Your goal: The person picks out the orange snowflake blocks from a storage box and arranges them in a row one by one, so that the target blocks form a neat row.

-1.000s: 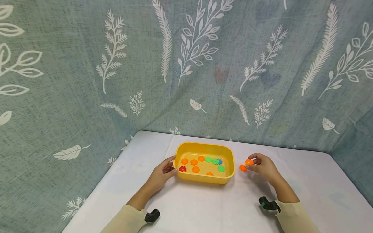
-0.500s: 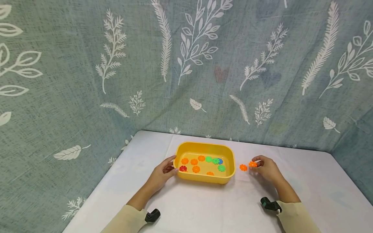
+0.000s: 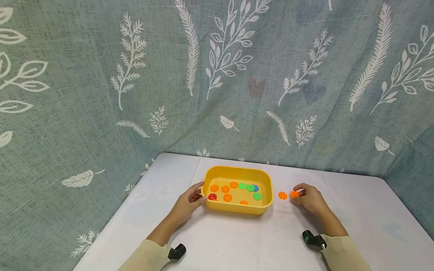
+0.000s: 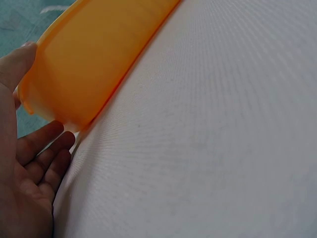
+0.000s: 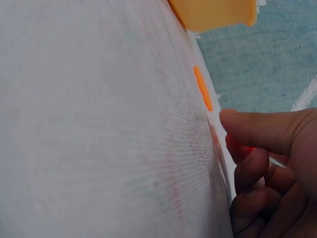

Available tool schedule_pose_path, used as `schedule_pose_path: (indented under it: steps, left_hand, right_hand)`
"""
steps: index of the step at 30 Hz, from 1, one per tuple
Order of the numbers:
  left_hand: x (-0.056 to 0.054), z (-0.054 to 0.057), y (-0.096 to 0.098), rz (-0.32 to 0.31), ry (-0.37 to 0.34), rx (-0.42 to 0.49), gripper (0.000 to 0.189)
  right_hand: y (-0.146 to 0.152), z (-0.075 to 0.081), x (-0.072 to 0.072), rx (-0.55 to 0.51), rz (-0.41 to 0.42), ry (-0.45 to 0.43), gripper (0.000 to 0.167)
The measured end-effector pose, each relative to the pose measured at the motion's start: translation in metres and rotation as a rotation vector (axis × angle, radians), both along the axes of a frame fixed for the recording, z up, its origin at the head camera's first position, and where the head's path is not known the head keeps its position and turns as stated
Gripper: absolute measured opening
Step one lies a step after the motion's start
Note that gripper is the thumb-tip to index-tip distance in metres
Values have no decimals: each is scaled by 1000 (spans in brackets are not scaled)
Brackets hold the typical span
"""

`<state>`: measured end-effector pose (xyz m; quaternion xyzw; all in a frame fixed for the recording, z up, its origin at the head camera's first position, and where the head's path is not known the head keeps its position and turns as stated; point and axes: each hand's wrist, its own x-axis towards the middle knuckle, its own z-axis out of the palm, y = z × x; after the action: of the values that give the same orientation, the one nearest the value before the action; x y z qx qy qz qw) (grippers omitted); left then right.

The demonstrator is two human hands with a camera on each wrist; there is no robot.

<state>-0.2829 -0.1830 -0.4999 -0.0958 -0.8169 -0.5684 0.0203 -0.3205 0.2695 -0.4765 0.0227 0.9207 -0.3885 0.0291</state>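
My left hand [image 3: 185,203] grips the left end of a yellow plastic tub [image 3: 237,207], its thumb and forefinger at the rim. Seen from the left wrist, the other fingers [image 4: 52,163] curl beside the wall of the orange-looking tub [image 4: 94,54], low over the cloth. Just right of the tub, my right hand [image 3: 312,199] pinches an orange flower-shaped disc [image 3: 294,194] between thumb and fingers, close over the table. A second orange disc [image 3: 282,195] lies flat between that hand and the tub. From the right wrist, this loose disc [image 5: 203,88] shows edge-on; the pinched one is mostly hidden.
Inside the tub lie several orange discs, a red disc [image 3: 212,197], several green ones including a green disc [image 3: 257,196], and a blue disc [image 3: 256,188]. White cloth [image 3: 237,241] covers the table. A leaf-patterned blue-green curtain [image 3: 217,113] hangs behind and at the sides.
My right hand has drawn slightly right and down with its orange disc, leaving a gap from the loose disc. The left hand and the tub have stayed put.
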Motion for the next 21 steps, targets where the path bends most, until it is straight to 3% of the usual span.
schedule_pose_path:
  steps: [8, 21]
  left_hand:
    - [1, 1, 1, 10, -3, -2, 60]
    - [-2, -2, -1, -15, 3, -1, 65]
  right_hand:
    - [1, -1, -1, 87, 30, 22, 40]
    - [1, -3, -1, 127, 18, 16, 39]
